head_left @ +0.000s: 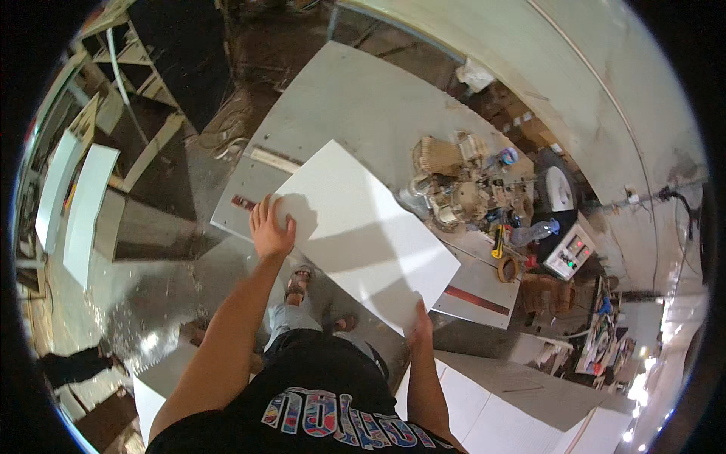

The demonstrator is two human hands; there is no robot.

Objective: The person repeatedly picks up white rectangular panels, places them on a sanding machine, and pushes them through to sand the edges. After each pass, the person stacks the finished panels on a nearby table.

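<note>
A large white rectangular panel (pixel 363 227) lies tilted across the near part of a grey work table and juts past its front edge. At the panel's left corner is my left hand (pixel 273 229), its thumb over the top face and its fingers spread along the edge. My right hand (pixel 420 325) grips the near right corner with the thumb on top; its other fingers are hidden beneath. Shadows fall across the panel's face.
Dusty machine parts (pixel 454 181) crowd the table's right side, near a yellow cutter (pixel 498 240), a plastic bottle (pixel 535 233), a tape roll (pixel 509 268) and a control box (pixel 571 251). White panels (pixel 484 405) are at lower right; others (pixel 92 204) stand left.
</note>
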